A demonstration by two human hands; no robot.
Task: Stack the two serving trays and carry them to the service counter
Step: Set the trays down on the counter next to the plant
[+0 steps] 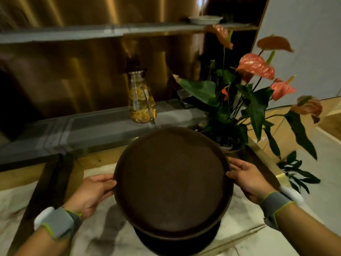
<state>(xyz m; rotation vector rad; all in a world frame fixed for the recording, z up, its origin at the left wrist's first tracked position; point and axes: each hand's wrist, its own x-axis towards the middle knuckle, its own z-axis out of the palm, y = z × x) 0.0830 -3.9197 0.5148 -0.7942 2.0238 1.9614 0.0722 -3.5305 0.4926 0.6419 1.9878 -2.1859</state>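
Observation:
Two round dark brown serving trays are stacked, the top tray [172, 180] sitting inside the lower tray [184, 237], whose rim shows below and at the right. I hold the stack in the air in front of me. My left hand [92, 193] grips the left rim with the fingers curled under it. My right hand [249, 179] grips the right rim, thumb on top. Both wrists wear grey bands. A grey counter ledge [88, 132] runs just beyond the trays.
A glass carafe [141, 97] with citrus slices stands on the ledge. A potted plant [238, 100] with red flowers crowds the right, close to the trays' far edge. A white bowl [205, 20] sits on the upper shelf. Below the trays lies a marbled floor.

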